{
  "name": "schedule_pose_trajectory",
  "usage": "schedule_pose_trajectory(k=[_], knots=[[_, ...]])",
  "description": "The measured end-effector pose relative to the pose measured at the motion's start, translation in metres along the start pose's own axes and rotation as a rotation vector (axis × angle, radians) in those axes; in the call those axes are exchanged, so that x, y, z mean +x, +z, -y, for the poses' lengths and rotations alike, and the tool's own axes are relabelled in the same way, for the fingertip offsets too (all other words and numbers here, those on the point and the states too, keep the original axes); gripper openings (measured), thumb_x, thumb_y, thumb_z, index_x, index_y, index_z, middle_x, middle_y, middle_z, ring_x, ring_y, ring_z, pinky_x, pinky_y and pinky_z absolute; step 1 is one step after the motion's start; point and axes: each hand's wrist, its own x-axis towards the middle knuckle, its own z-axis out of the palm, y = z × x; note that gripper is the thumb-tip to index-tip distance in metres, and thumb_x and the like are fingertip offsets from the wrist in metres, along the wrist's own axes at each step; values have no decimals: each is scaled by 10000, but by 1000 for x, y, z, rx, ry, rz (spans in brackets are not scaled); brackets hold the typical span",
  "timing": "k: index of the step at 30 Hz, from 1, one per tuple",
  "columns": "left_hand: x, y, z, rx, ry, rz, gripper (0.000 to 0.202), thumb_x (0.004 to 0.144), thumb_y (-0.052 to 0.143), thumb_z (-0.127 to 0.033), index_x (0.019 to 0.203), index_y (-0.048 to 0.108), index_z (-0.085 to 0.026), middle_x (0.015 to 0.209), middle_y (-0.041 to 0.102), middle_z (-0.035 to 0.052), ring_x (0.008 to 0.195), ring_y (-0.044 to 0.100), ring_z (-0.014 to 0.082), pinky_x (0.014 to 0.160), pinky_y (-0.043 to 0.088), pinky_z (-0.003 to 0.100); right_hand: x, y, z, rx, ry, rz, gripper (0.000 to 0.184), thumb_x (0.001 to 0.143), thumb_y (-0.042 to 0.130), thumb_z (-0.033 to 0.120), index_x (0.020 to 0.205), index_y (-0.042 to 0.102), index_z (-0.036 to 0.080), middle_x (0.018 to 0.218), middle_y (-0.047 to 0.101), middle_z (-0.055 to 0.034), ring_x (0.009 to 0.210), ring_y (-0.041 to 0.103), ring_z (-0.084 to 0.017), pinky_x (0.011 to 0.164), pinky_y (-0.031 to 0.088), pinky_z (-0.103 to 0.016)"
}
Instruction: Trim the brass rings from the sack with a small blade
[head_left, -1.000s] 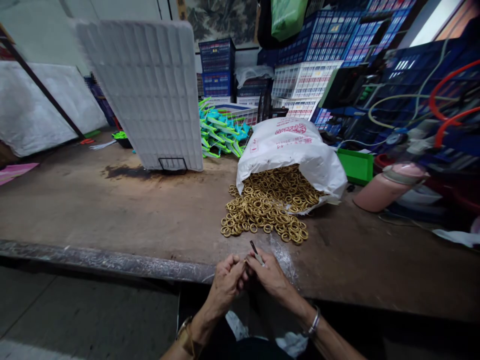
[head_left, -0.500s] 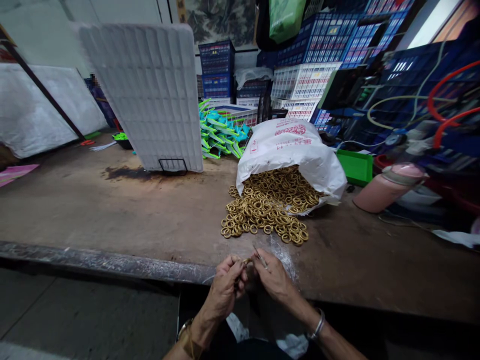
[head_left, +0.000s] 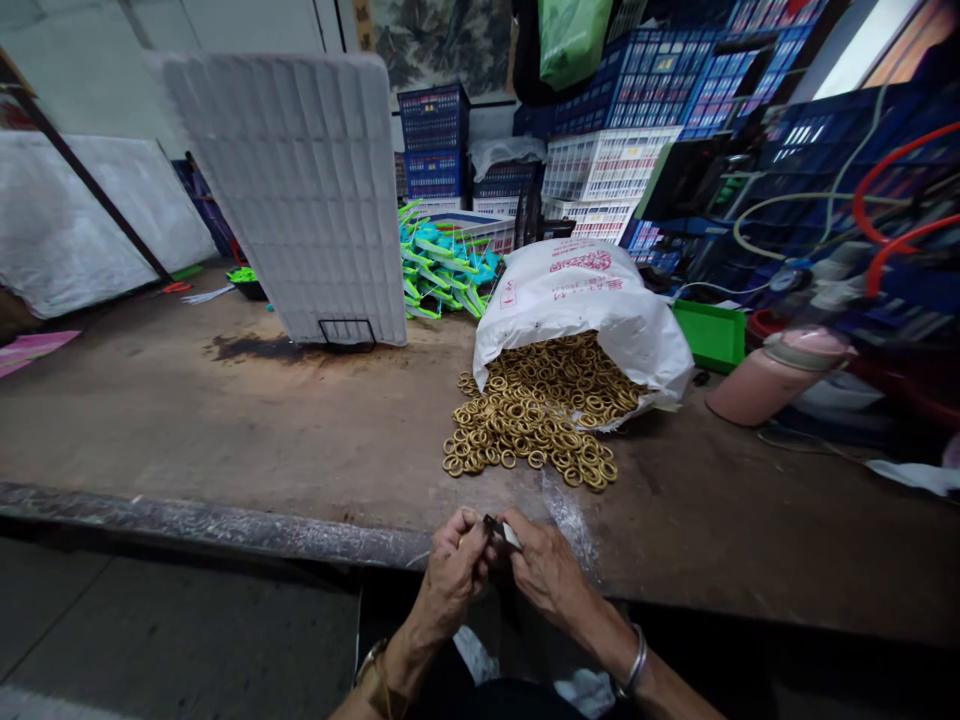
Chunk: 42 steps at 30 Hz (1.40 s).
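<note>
My left hand (head_left: 454, 562) is closed at the table's front edge, thumb and fingers pinched on a small gold-coloured ring that they now mostly hide. My right hand (head_left: 549, 562) grips a small knife-like blade (head_left: 511, 536), its pale flat side showing and its dark end at the left fingertips. Both hands nearly touch each other. Just beyond them a heap of gold-coloured rings (head_left: 517, 425) spreads out of the mouth of a white woven sack (head_left: 585, 290) lying on its side.
On the wooden table (head_left: 187, 420) a white ribbed panel (head_left: 300, 190) stands upright in a black wire holder. Green and turquoise plastic pieces (head_left: 442, 265) are piled behind it. A green tray (head_left: 709, 335) and a pink bottle (head_left: 776, 375) are at right; stacked crates (head_left: 611, 165) stand behind.
My right hand has turned the blade, so its flat side shows and its end lies against the left fingertips. The ring seen between the hands before is now mostly hidden.
</note>
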Motion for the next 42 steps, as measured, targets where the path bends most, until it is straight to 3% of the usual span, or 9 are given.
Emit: schedule_pose_trajectory(k=[6, 9, 13, 17, 22, 26, 31, 38, 42], knots=[[-6, 0, -2, 44, 35, 6, 357, 710, 548, -494, 654, 402, -173, 503, 448, -67, 357, 295, 13, 335, 204, 135, 3, 2, -12, -49, -37, 84, 207, 654, 359, 78, 799, 468, 179, 593, 514, 24, 513, 416, -99, 509, 241, -212], [-11, 2, -5, -3, 18, 69, 324, 721, 559, -459, 671, 412, -174, 517, 474, -59, 359, 312, 18, 326, 205, 132, 10, 2, -24, -188, 9, 47, 188, 700, 369, 103, 835, 487, 158, 583, 520, 8, 502, 419, -108, 495, 207, -232], [-11, 3, -9, -235, -39, 146, 268, 747, 549, -411, 707, 422, -178, 557, 501, -44, 374, 344, 29, 333, 227, 140, 32, -1, -30, -293, 90, -75, 176, 730, 369, 93, 834, 494, 161, 599, 541, -4, 497, 437, -109, 491, 179, -245], [-8, -3, -6, -401, -82, 103, 254, 752, 551, -371, 684, 437, -154, 705, 558, 22, 467, 436, 53, 356, 262, 151, 61, 0, -25, -292, 123, -177, 169, 761, 394, 117, 900, 469, 177, 675, 586, -13, 555, 496, -112, 503, 199, -232], [-6, -14, -2, -469, -87, 66, 154, 757, 556, -273, 709, 478, -149, 697, 560, 21, 481, 462, 67, 360, 259, 157, 84, 7, -23, -406, 186, -140, 108, 823, 401, 228, 911, 454, 195, 695, 619, -27, 586, 552, -137, 499, 193, -244], [-2, -23, 1, -607, -161, 62, 101, 736, 581, -230, 759, 530, -146, 665, 549, 13, 511, 491, 78, 374, 270, 150, 88, 10, -27, -449, 210, -119, 101, 831, 385, 205, 913, 442, 191, 727, 632, -41, 641, 586, -154, 511, 219, -250], [6, -27, 7, -739, -239, 19, 109, 701, 621, -206, 695, 566, -112, 687, 581, 48, 562, 527, 100, 380, 285, 143, 87, 11, -32, -454, 257, -164, 122, 827, 385, 188, 941, 430, 186, 737, 635, -42, 664, 596, -168, 526, 245, -248], [8, -23, 5, -732, -254, 3, 150, 677, 650, -217, 642, 561, -101, 656, 569, 34, 585, 541, 113, 382, 303, 148, 92, 14, -38, -468, 250, -156, 133, 768, 418, 140, 882, 477, 175, 688, 628, -55, 608, 578, -166, 510, 218, -252], [10, -18, 0, -682, -230, -23, 219, 632, 693, -270, 662, 530, -127, 591, 511, -17, 490, 485, 68, 356, 254, 132, 87, 9, -40, -315, 198, -177, 121, 756, 402, 134, 831, 487, 172, 632, 579, -22, 548, 507, -127, 510, 222, -242]])
